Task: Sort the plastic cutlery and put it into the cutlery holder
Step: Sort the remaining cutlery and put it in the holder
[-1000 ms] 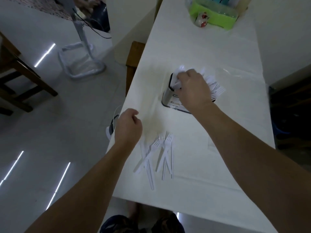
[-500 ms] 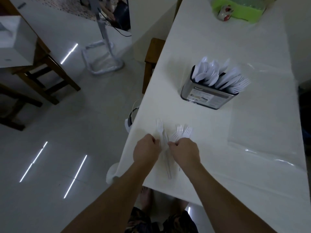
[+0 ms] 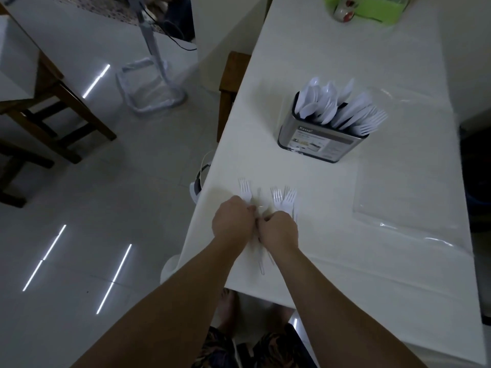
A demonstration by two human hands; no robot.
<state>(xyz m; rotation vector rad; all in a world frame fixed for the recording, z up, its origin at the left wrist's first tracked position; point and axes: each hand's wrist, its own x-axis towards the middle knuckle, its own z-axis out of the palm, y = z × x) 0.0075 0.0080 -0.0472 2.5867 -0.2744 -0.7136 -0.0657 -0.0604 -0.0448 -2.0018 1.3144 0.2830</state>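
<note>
At about six o'clock on the white worktop point(image 3: 345, 261), the last loose forks point(image 3: 283, 201) are being gathered, the left hand point(image 3: 232, 223) and right hand point(image 3: 277, 231) each curled around handles, knuckles nearly touching, apparently so the tines are lined up in one bunch. Farther off, toward one o'clock, the cutlery holder point(image 3: 318, 140) is stood upright, already packed with spoons point(image 3: 322, 99) at its left and forks at its right, and a clear plastic sheet point(image 3: 403, 187) is laid just beside it.
</note>
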